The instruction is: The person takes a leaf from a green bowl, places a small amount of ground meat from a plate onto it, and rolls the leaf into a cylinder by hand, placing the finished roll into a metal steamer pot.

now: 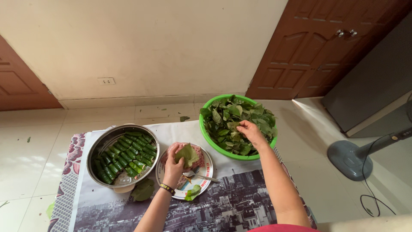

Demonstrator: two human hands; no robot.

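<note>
A printed floor mat (240, 206) covers the tile, with bare room at its near edge and around it. The green basin (205, 129), heaped with loose leaves (234, 118), sits at the mat's far right corner; the right hand (251, 132) rests in the pile, fingers pinched on leaves. The steel pan (96, 148) at left holds rows of rolled leaves (128, 154). Between them a plate (206, 176) carries minced meat (171, 150) and a spoon (199, 175). The left hand (174, 165) grips one flat leaf (187, 154) over the meat: probably light, limp, easily torn, best held by its edge
</note>
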